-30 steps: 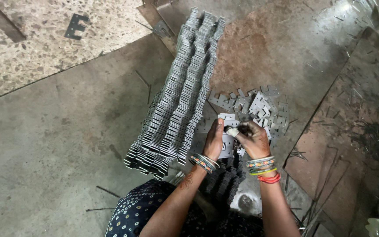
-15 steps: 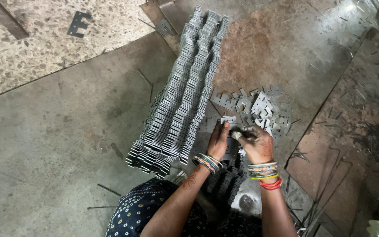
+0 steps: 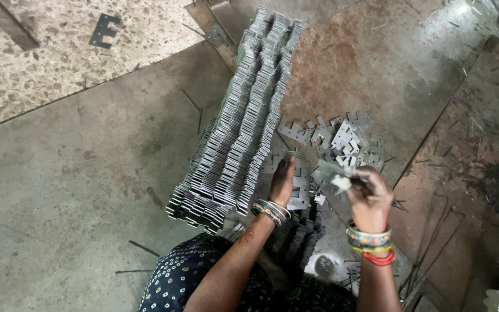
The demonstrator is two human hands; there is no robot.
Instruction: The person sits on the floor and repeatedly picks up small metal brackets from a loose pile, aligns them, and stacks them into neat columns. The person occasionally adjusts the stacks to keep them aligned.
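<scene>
I look down at a long leaning row of stacked flat grey metal plates (image 3: pixel 244 121) on a metal floor sheet. My left hand (image 3: pixel 282 180) rests fingers down on flat plates (image 3: pixel 300 186) lying in front of me, just right of the row's near end. My right hand (image 3: pixel 368 193) is raised a little to the right, shut on a thin metal plate (image 3: pixel 331 174) that sticks out to its left. A loose heap of small notched plates (image 3: pixel 345 138) lies just beyond both hands.
A dark stack of plates (image 3: pixel 295 240) sits between my arms near my lap, with a round metal piece (image 3: pixel 323 264) beside it. A lone bracket (image 3: pixel 104 30) lies on the speckled floor at the far left. Thin metal slivers litter the rusty sheet at right.
My right hand has drawn away to the right with a plate and lifted slightly. My left hand has stayed low on the flat plates.
</scene>
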